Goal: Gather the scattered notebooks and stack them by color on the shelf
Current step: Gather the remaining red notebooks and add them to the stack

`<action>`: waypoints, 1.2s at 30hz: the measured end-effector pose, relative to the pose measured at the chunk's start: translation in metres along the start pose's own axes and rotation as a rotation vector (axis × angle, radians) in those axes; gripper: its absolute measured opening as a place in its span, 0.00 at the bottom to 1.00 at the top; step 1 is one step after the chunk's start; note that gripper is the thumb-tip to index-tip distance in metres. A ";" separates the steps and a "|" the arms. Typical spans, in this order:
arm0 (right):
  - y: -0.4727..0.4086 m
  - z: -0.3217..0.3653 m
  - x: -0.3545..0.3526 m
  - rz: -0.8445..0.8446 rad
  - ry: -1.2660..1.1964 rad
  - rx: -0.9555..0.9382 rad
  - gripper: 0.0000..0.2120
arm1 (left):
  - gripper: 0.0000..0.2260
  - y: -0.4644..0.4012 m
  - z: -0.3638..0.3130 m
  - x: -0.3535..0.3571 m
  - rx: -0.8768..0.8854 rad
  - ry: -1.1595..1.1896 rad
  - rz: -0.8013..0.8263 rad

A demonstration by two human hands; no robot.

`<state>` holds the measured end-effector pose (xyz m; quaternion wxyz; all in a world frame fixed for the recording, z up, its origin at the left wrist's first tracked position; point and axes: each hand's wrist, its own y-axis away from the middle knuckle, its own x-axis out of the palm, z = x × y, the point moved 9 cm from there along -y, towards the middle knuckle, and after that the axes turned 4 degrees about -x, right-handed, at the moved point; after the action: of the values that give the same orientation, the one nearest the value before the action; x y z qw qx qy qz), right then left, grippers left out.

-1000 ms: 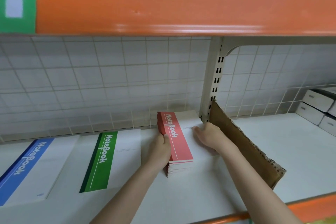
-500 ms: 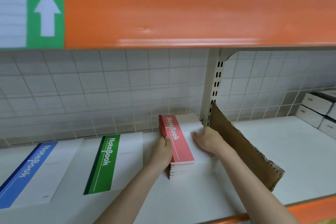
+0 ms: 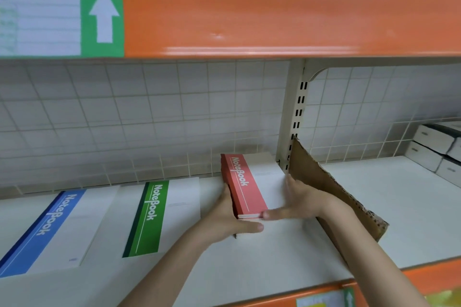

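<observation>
Both hands close in on the stack of red notebooks [image 3: 245,187]. The left hand [image 3: 229,219] cups the stack's left side, its palm against the spines and its thumb curled round the near left corner, so it grips the pile. The right hand [image 3: 296,200] lies on the white part of the top cover with fingers straight and together, the thumb stretched along the near edge toward the left thumb; it presses rather than clasps.

The stack rests on the white shelf [image 3: 274,257], its far end close to the tiled back wall [image 3: 149,112]. Several notebooks make up the pile, but their number cannot be told. The top cover carries a red band printed "NoteBook".

Left of the red stack, apart from it, lies the green notebook [image 3: 159,217], flat on the shelf. Further left of the red stack, beyond the green one, lies the blue notebook [image 3: 50,229], also flat; whether either is a single book or a pile cannot be told.

Just right of the red stack stands a cardboard divider [image 3: 321,182], upright on its edge and running from the slotted upright post [image 3: 294,112] toward the front. Well right of the stack, past the divider, white boxes [image 3: 434,147] sit piled against the wall. Above the stack runs an orange shelf edge [image 3: 274,17] with a green arrow label [image 3: 103,16].
</observation>
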<state>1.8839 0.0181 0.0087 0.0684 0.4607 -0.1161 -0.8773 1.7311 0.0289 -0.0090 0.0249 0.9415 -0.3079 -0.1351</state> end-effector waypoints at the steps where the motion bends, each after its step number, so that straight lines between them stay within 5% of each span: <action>1: 0.001 0.000 0.000 0.010 0.035 0.009 0.60 | 0.44 0.000 0.002 -0.001 -0.005 0.001 -0.017; 10: -0.002 -0.001 -0.008 -0.104 0.217 0.013 0.47 | 0.38 -0.002 0.003 -0.001 0.006 -0.072 -0.040; 18: -0.001 -0.005 -0.009 -0.125 0.152 0.010 0.48 | 0.40 -0.005 0.006 -0.002 -0.019 -0.121 -0.067; 29: 0.008 0.002 -0.006 -0.014 0.084 0.038 0.65 | 0.37 -0.001 0.002 -0.004 -0.010 -0.110 -0.042; 34: 0.015 0.032 -0.013 -0.129 0.015 -0.034 0.44 | 0.16 0.011 -0.004 -0.023 0.000 -0.183 -0.112; 36: 0.015 0.048 -0.010 -0.195 0.096 -0.066 0.37 | 0.23 0.017 -0.006 -0.042 0.000 -0.375 -0.208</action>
<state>1.8501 0.0127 0.0475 0.0033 0.5089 -0.0386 -0.8600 1.6905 0.0390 0.0089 -0.0470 0.9266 -0.2086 -0.3095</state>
